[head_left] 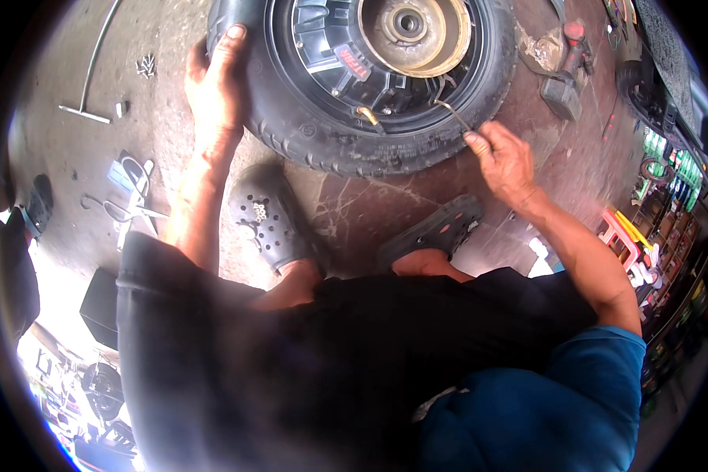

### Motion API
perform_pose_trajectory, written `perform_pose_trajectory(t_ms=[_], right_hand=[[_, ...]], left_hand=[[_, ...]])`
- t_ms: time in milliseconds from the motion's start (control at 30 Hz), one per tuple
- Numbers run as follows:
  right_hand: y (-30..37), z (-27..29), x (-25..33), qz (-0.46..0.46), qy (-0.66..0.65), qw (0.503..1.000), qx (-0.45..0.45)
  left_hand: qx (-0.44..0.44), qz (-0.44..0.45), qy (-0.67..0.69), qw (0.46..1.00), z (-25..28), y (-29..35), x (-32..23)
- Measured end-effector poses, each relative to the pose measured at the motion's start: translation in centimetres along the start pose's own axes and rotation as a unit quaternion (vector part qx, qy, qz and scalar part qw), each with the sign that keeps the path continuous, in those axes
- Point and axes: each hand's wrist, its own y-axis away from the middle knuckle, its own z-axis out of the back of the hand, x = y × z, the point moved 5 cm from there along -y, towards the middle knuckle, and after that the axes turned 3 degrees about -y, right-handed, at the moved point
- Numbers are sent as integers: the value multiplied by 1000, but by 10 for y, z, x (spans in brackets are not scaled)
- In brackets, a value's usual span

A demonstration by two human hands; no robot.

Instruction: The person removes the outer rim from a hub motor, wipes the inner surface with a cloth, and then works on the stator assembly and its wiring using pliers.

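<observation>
On scuffed workshop floor (350, 211), gripping treaded tyre (322, 147) with left fingers (227, 49), clenching thin metal rod (455, 116) in right fingers (497, 138); might skid, scoring the tyre, if levered askew.

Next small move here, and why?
I'd probably nudge the thin metal rod slightly: the right hand grips it, its tip lies over the round black wheel hub, though contact is unclear, and the left hand is against the black rubber tire, which should help steady it.
</observation>
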Motion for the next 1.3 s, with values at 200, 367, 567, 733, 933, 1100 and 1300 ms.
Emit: perform_pose_trajectory(t_ms=[200, 367, 567, 733, 933, 1100, 1300], right_hand=[[29, -61, 20, -222, -315, 920, 75], [16, -61, 73, -353, -455, 810, 110], [17, -62, 79, -410, -551, 718, 110], [-6, -33, 67, -289, -384, 867, 134], [-29, -25, 48, -304, -400, 863, 55], [-26, 5, 44, -253, -389, 883, 77], [-33, 25, 11, -243, -436, 856, 136]], left_hand=[[-14, -5, 25, 1000, 4, 1, 1], [-26, 1, 2, 1000, 6, 2, -1], [-37, -24, 3, 999, 1, 4, -8], [-34, -17, -64, 997, 7, 3, -8], [-30, -18, -52, 998, 5, 7, -11], [-33, -18, -88, 995, 8, 6, -9], [-27, -12, -45, 999, 7, 3, -8]])
